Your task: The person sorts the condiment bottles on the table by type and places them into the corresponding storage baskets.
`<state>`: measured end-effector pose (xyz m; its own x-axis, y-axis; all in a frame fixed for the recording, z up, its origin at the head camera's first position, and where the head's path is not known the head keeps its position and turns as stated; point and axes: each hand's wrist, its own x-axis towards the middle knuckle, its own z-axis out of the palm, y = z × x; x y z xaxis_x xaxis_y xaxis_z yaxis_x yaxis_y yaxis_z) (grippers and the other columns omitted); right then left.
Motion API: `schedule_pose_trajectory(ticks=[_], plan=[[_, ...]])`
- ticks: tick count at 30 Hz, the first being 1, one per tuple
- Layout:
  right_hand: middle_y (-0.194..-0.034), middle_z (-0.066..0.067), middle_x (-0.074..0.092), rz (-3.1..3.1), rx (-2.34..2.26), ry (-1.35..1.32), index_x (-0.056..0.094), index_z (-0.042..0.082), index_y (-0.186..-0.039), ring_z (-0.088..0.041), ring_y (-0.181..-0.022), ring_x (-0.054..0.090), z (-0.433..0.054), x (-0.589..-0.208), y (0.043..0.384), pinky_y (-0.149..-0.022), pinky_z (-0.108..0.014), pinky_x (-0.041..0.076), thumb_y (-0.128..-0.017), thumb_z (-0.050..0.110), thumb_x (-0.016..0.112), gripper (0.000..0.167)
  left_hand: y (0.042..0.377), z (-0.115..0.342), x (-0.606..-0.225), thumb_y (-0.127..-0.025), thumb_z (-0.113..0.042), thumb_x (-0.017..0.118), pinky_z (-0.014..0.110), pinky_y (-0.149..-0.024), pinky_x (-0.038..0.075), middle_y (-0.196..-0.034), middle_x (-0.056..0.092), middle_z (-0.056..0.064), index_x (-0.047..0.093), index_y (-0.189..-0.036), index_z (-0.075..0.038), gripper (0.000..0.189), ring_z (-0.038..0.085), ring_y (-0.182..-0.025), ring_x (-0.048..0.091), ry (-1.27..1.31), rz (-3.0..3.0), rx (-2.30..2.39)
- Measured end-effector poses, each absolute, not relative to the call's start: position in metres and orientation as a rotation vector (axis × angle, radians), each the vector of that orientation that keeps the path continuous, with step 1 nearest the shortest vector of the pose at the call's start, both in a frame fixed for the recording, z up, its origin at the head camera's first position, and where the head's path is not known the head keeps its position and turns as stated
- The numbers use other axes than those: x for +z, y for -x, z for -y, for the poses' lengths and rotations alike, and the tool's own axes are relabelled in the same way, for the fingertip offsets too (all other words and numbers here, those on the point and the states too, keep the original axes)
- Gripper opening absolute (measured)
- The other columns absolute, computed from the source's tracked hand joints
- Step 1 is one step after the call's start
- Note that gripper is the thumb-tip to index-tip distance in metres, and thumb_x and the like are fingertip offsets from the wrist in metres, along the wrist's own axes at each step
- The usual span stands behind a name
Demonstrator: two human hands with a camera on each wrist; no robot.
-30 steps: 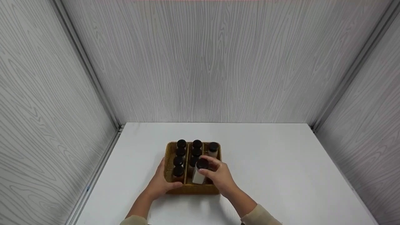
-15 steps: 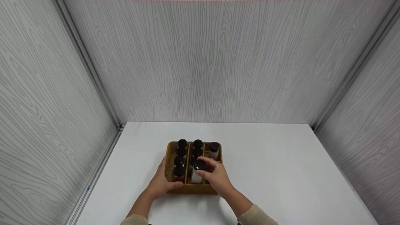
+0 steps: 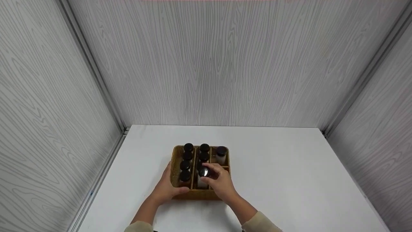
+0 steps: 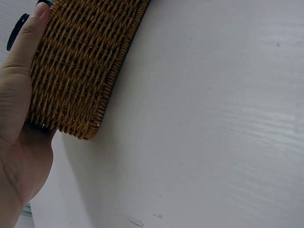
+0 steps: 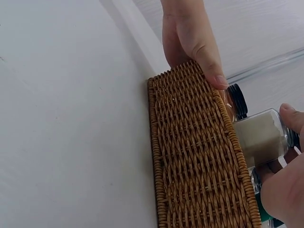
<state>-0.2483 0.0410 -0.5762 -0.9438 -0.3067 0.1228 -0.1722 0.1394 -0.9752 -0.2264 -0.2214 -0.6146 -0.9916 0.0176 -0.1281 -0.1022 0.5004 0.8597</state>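
Note:
A brown wicker basket (image 3: 206, 195) with dividers stands on the white table, filled with several black-lidded spice jars. My left hand (image 3: 164, 189) holds its front left corner, thumb along the front rim and fingers on the left side; the left wrist view shows this hand (image 4: 16, 109) against the woven wall (image 4: 80, 61). Between thumb and fingers, my right hand (image 3: 223, 187) pinches the black lid of a clear jar (image 3: 202, 183) of pale powder, partly down in the front of the middle compartment. In the right wrist view this jar (image 5: 259, 137) stands partly above the basket rim.
Left and middle compartments hold rows of dark-lidded jars (image 3: 185, 175). One jar with pale contents (image 3: 220, 155) stands in the back right compartment, behind a short cross divider (image 3: 225, 167). Grey wood-grain panels (image 3: 212, 64) enclose the table (image 3: 289, 174) at the back and sides.
My right hand has shifted slightly left and lowered the jar into the middle compartment, where it now stands more upright. The left hand keeps its hold on the basket.

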Motion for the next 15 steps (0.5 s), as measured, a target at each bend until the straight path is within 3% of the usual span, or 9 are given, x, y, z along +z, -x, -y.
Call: schedule_pose_trajectory(ticks=[6, 11, 15], plan=[[-0.137, -0.015, 0.063, -2.313, -1.935, 0.495, 0.070, 0.008, -0.143, -0.017, -0.096, 0.067, -0.0389, -0.5773, 0.2477, -0.065, -0.018, 0.055, -0.093, 0.010, 0.086, 0.053, 0.2256, 0.2212, -0.6140, -0.073, -0.056, 0.099, 0.068, -0.134, 0.022, -0.185, 0.005, 0.016, -0.006, -0.176, -0.023, 0.151, 0.047, -0.169, 0.014, 0.052, -2.614, 1.521], [-0.134, -0.014, 0.065, -2.407, -1.871, 0.492, 0.071, 0.010, -0.143, -0.010, -0.089, 0.064, -0.0376, -0.5795, 0.2464, -0.064, -0.019, 0.056, -0.093, 0.010, 0.086, 0.053, 0.2251, 0.2208, -0.6130, -0.071, -0.056, 0.100, 0.069, -0.134, 0.021, -0.185, 0.006, 0.015, -0.005, -0.176, -0.025, 0.152, 0.047, -0.170, 0.014, 0.056, -2.603, 1.554], [-0.134, -0.011, 0.065, -2.438, -1.851, 0.489, 0.071, 0.011, -0.143, -0.015, -0.096, 0.067, -0.0358, -0.5805, 0.2463, -0.068, -0.019, 0.057, -0.093, 0.011, 0.087, 0.052, 0.2263, 0.2215, -0.6133, -0.070, -0.057, 0.100, 0.069, -0.134, 0.021, -0.185, 0.007, 0.016, -0.005, -0.176, -0.025, 0.153, 0.047, -0.169, 0.015, 0.059, -2.610, 1.551]])
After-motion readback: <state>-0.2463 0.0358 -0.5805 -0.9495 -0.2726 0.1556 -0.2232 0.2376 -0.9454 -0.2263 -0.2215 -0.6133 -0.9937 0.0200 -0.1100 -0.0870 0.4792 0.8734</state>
